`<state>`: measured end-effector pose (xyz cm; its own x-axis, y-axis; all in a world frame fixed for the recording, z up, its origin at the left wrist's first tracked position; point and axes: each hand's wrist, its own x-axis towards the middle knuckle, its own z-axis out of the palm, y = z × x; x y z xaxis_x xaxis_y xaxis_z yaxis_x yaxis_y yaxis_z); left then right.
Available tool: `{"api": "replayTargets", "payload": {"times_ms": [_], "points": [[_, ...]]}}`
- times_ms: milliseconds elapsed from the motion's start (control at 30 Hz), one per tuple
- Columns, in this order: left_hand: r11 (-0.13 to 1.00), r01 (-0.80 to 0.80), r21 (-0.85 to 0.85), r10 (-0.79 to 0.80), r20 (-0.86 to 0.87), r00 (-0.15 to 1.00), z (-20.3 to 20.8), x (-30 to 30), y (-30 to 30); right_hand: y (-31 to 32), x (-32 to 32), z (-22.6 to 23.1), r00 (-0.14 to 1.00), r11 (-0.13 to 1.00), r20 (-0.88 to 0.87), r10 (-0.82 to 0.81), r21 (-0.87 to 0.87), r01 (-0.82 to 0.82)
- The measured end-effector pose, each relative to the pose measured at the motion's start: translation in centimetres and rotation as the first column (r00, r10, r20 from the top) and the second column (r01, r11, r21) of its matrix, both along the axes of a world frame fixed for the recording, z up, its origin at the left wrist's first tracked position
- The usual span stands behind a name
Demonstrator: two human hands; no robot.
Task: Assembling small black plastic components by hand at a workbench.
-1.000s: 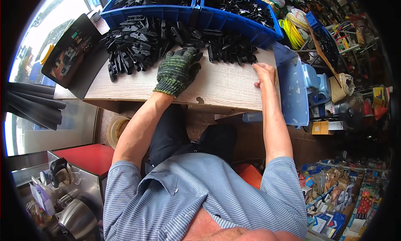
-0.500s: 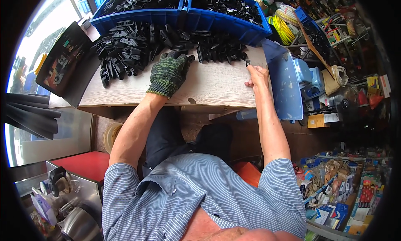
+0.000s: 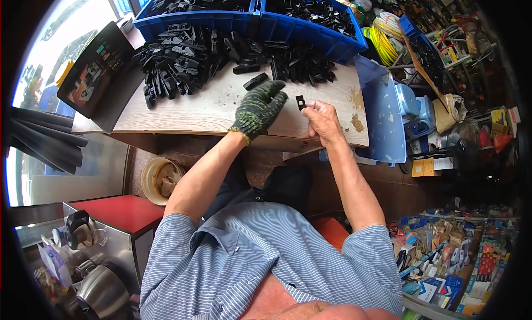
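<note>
My left hand (image 3: 259,110), in a dark green knitted glove, is over the middle of the table with its fingers stretched out and nothing seen in them. Just beyond its fingertips lies a single black plastic part (image 3: 255,81). My bare right hand (image 3: 325,123) is closed near the front edge, pinching a small black plastic piece (image 3: 300,102) with a hole in it between thumb and fingers. Two heaps of long black plastic parts, a left heap (image 3: 180,62) and a right heap (image 3: 302,63), lie beyond my hands.
Two blue crates full of black parts, left (image 3: 194,23) and right (image 3: 316,34), stand along the back of the wooden table (image 3: 194,112). A tablet-like screen (image 3: 97,70) leans at the left. A blue plastic bin (image 3: 382,115) adjoins the right edge. Below left is a bucket (image 3: 160,181).
My left hand has drawn back from the heap toward me and to the right. My right hand has moved left with the small black piece, closer to the gloved hand.
</note>
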<state>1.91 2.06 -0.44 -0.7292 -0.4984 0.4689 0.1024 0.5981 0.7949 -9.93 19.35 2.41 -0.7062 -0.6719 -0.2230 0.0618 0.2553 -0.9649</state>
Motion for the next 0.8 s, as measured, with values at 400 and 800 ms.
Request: {"api": "replayTargets", "payload": {"times_ms": [400, 800], "points": [[0.62, 0.212, 0.755, -0.477, 0.149, 0.866, 3.2, 0.4, 0.1, -0.4, 2.0, 1.1, 0.993, 0.993, 0.041, 0.11, -0.049, -0.108], [0.983, 0.144, 0.114, -0.132, -0.107, 0.985, 0.1, 0.5, 4.0, -1.6, 3.4, -1.4, 0.992, 0.954, 0.018, -0.124, -0.272, 0.125]]}}
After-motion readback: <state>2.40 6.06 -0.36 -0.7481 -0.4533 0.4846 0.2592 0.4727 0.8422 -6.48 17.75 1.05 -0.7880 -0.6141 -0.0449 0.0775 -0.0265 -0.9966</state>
